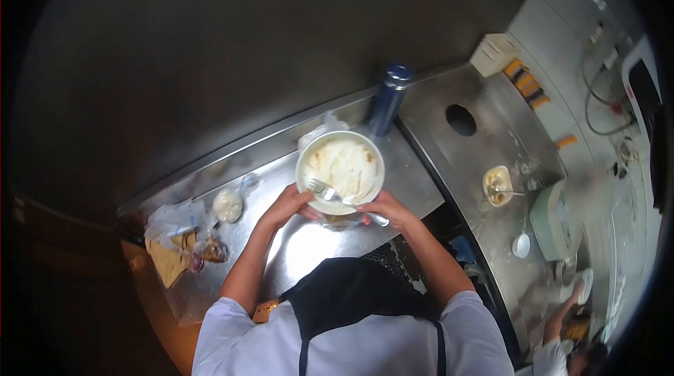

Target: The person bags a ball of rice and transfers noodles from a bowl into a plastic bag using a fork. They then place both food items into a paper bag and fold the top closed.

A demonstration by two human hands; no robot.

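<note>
A round white bowl (300,167) is held over the steel counter, its inside covered with a creamy white mixture (342,163) with a few brownish patches. My left hand (288,206) grips the near left side of the bowl. On the near right side, my right hand (388,209) is closed round the rim. A metal fork (324,189) lies across the bowl, tines on the left inside it, with the handle running past my right fingers. Something partly hidden shows just below the bowl.
A dark blue flask (390,101) stands behind the bowl. Left on the counter (281,172) are a wrapped white ball (227,205) and plastic bags (172,225). The right-hand counter holds a tub with a spoon (498,186) and a pale green bin (551,221). Another person's arm (562,313) reaches in there.
</note>
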